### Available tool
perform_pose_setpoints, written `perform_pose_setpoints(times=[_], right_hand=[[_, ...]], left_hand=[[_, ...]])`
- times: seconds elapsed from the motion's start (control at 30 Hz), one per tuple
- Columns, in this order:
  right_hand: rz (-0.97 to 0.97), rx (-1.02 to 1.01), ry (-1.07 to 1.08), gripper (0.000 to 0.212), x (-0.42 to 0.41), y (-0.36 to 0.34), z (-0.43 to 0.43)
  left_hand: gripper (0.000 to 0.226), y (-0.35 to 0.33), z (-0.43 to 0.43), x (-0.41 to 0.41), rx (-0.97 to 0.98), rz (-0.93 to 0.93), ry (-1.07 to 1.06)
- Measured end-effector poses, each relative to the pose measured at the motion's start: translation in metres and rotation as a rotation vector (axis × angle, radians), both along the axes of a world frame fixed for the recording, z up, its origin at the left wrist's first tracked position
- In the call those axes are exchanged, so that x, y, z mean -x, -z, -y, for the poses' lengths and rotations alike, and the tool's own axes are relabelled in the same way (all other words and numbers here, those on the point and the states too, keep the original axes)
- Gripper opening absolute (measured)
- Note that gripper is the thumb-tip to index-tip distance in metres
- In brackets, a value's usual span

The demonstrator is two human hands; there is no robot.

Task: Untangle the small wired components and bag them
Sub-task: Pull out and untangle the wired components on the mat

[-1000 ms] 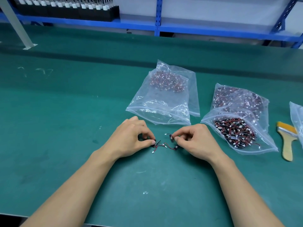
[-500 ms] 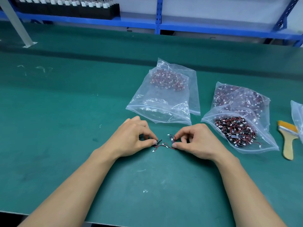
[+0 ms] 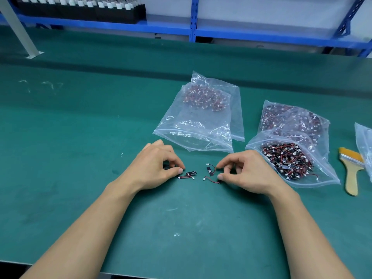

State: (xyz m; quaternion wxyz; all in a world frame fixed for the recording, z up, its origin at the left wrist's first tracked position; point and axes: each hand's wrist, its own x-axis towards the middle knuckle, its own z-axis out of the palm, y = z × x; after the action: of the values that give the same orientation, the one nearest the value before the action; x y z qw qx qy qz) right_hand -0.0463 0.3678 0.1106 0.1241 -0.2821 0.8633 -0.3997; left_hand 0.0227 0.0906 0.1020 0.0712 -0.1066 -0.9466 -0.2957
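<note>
Dark green matted workbench [image 3: 80, 158], scuffed and flecked with pale marks, running back to blue steel shelving [image 3: 193, 27] before a pale wall; a grey slanted post [image 3: 18, 27] footed on the mat at far left. On the shelf, a row of black blocks with white caps [image 3: 80, 5], cropped by the top edge. Mid-bench, a clear zip bag [image 3: 191, 129] holding a reddish clump of wired parts; to its right two more clear ones overlapping, the far bag [image 3: 291, 115] hazy, the near bag [image 3: 326, 176] packed; beside them a yellow-bristled wooden brush [image 3: 352, 172], then another clear bag [image 3: 364, 146] cut off at the right edge. Near the front, between the hands, small black wired components [image 3: 191, 173] with red-and-black leads and white plugs, lying on the mat in two separate little groups. Left hand [image 3: 155, 164] curled, thumb and forefinger pinching a dark piece, seemingly one more component, mostly hidden under the fingers. Right hand [image 3: 245, 172] curled, thumb tip on one lead, forefinger tip at another; gripped or merely touched, impossible to tell.
</note>
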Motion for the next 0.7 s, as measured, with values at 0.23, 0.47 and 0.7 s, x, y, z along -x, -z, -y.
perform_pose_setpoints(times=[0.23, 0.47, 0.7], right_hand=[[-0.012, -0.028, -0.001, 0.019, 0.0, -0.002, 0.0], [0.007, -0.03, 0.016, 0.024, 0.0, -0.002, 0.002], [-0.028, -0.015, 0.041, 0.028, 0.001, 0.0, 0.003]], left_hand=[[0.005, -0.001, -0.001, 0.0, -0.025, -0.025, -0.004], [0.023, -0.002, -0.01, -0.003, -0.004, -0.057, 0.131], [0.032, -0.003, -0.012, -0.004, 0.029, -0.035, 0.203]])
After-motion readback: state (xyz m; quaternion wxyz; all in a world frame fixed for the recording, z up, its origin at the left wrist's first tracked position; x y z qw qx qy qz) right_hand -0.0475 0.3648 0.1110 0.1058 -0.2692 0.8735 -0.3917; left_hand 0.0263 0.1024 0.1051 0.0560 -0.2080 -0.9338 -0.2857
